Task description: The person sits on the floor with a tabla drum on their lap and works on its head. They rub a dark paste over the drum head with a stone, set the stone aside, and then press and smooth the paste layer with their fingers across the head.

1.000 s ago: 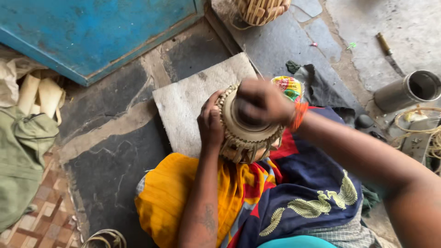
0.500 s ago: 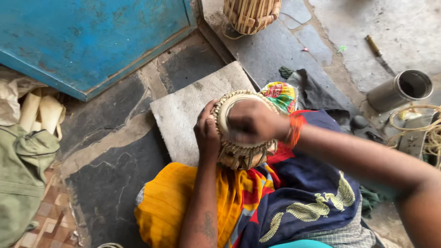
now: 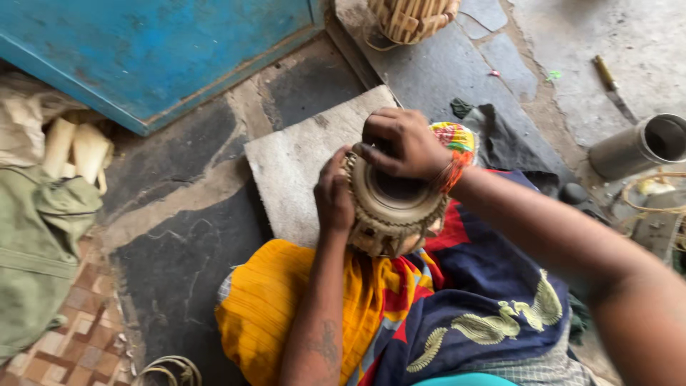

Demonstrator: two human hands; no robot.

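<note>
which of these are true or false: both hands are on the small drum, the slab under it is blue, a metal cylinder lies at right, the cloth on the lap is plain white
1. Both hands are on the small drum: true; left hand at its side, right hand on top.
2. The stone slab is blue: false, it is grey.
3. A metal cylinder lies at right: true.
4. The lap cloth is plain white: false, it is yellow, red and navy.

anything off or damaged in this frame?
Nothing damaged. The small drum sits tilted on the lap, left hand bracing its side, right hand on its head. A knife lies loose on the ground by a metal can.
</note>
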